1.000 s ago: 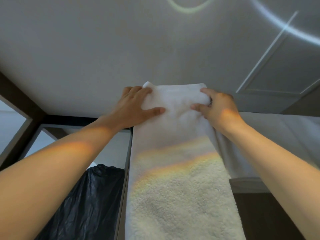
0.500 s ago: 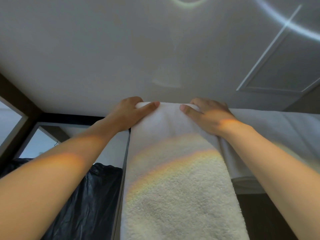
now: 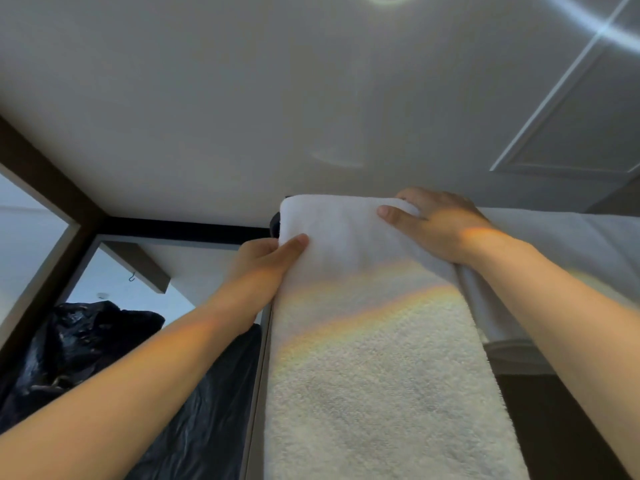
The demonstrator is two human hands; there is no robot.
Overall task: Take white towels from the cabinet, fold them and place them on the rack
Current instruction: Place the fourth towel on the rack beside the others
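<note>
A long white towel (image 3: 374,368) hangs down the middle of the head view, folded over a high support that it hides. My left hand (image 3: 266,258) pinches the towel's left edge just below the fold, thumb on the front. My right hand (image 3: 440,226) grips the fold's top right corner, thumb on the front and fingers curled behind. A second white towel (image 3: 540,233) lies over the same height to the right, partly behind my right arm.
A black plastic bag (image 3: 104,368) sits low on the left. A dark wooden frame (image 3: 52,202) runs diagonally at the left, with a dark beam (image 3: 173,230) behind the towel. A narrow metal upright (image 3: 258,393) borders the towel's left side. Ceiling fills the top.
My left hand slid from the top of the fold down onto the towel's left edge. My right hand moved right to the fold's corner. The view tilted slightly downward.
</note>
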